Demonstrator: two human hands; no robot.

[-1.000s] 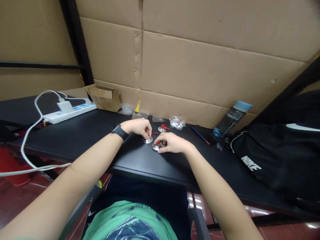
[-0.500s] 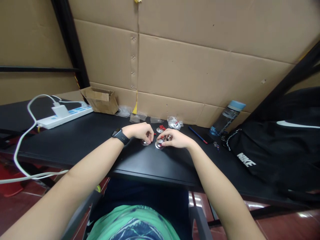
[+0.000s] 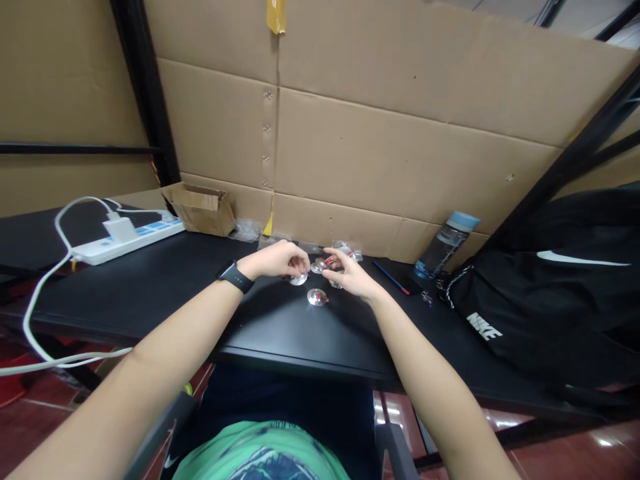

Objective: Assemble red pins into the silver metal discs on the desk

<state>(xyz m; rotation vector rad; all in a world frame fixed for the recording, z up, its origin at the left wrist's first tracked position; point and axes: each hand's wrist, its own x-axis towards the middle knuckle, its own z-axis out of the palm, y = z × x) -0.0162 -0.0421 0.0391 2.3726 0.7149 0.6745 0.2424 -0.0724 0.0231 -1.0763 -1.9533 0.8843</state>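
My left hand point(image 3: 286, 259) has its fingers pinched at the rim of a small shiny metal cymbal point(image 3: 299, 279) with red cord beside it. My right hand point(image 3: 350, 275) hovers with thumb and fingers apart, just right of a second domed cymbal point(image 3: 318, 267) with a red cord. Another shiny metal piece point(image 3: 335, 285) shows partly under the right palm; its shape is mostly hidden. Nearer to me, a further cymbal point(image 3: 317, 297) with a red centre lies flat on the black table point(image 3: 280, 327), apart from both hands.
Behind the hands lie clear plastic bags point(image 3: 247, 230). An opened cardboard box point(image 3: 203, 208) and a white power strip point(image 3: 130, 241) with cables are at left. To the right are a blue pencil point(image 3: 390, 277), a water bottle point(image 3: 445, 245) and a black bag point(image 3: 545, 320).
My right hand has let go of a cymbal, which now lies flat at the front, and its fingers have spread. The left hand's cymbal has shifted slightly right. The view has tilted a little.
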